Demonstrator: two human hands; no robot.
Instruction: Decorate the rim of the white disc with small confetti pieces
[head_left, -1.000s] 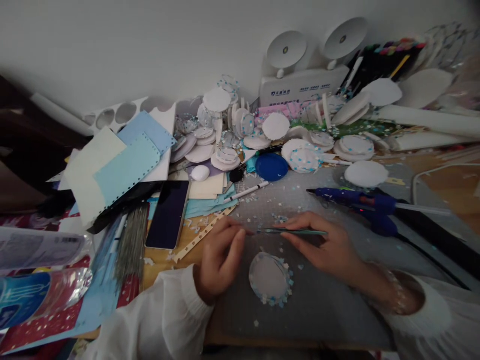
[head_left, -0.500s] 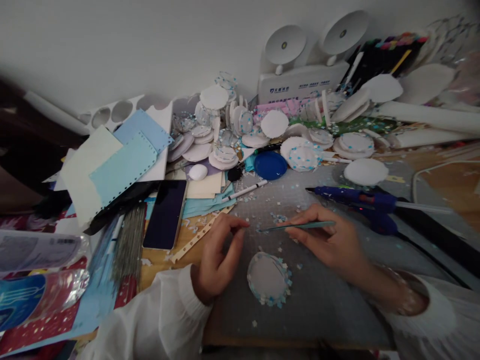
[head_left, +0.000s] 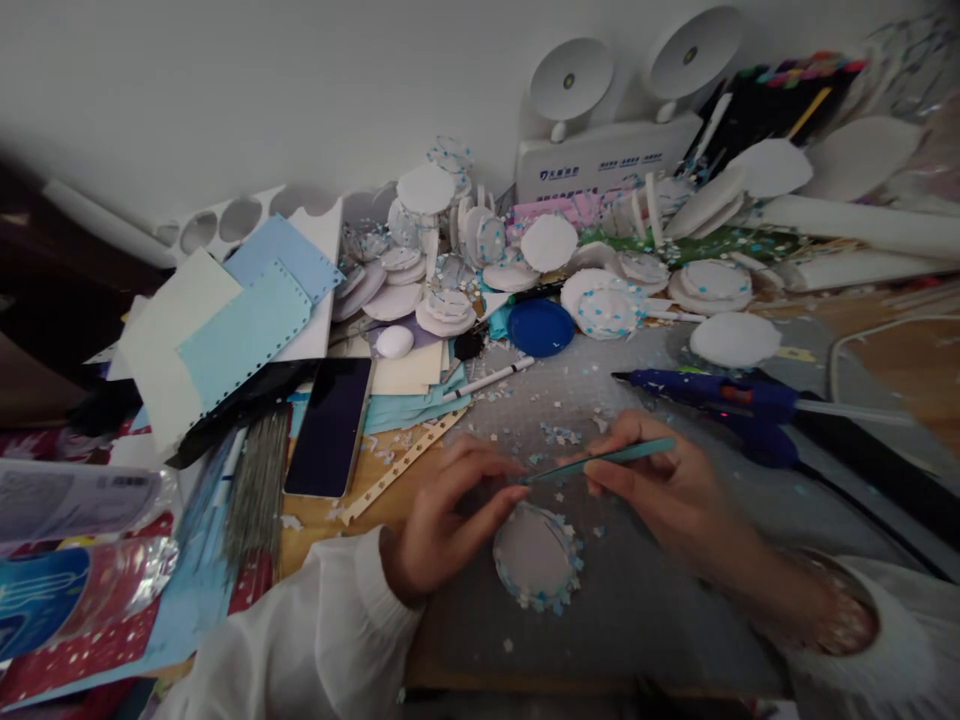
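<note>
My right hand [head_left: 660, 475] grips slim teal tweezers [head_left: 626, 452] like a pen, their points slanting down to the left. Those points reach between the thumb and forefinger of my left hand [head_left: 457, 510], which curl close together around them; whatever tiny piece may be there is too small to make out. Just below the fingertips a round white disc [head_left: 532, 555] lies on the grey cutting mat [head_left: 480, 640], its rim edged with small pale blue and white star-shaped paper pieces. Loose paper stars [head_left: 561, 435] are scattered above it and on both sides.
A blue glue gun [head_left: 712, 395] rests on the right with its cord. Left of my hands are a phone [head_left: 328, 428], a punched paper strip [head_left: 405, 466] and a plastic bottle [head_left: 82, 560]. White discs [head_left: 600, 303], a blue lid [head_left: 540, 328] and a twin-lamp box [head_left: 607, 160] stand behind.
My left hand has moved right, bringing its thumb and forefinger to the tweezers' points. The tweezers now tilt more steeply, with their points slightly lower. The decorated disc has stayed in place.
</note>
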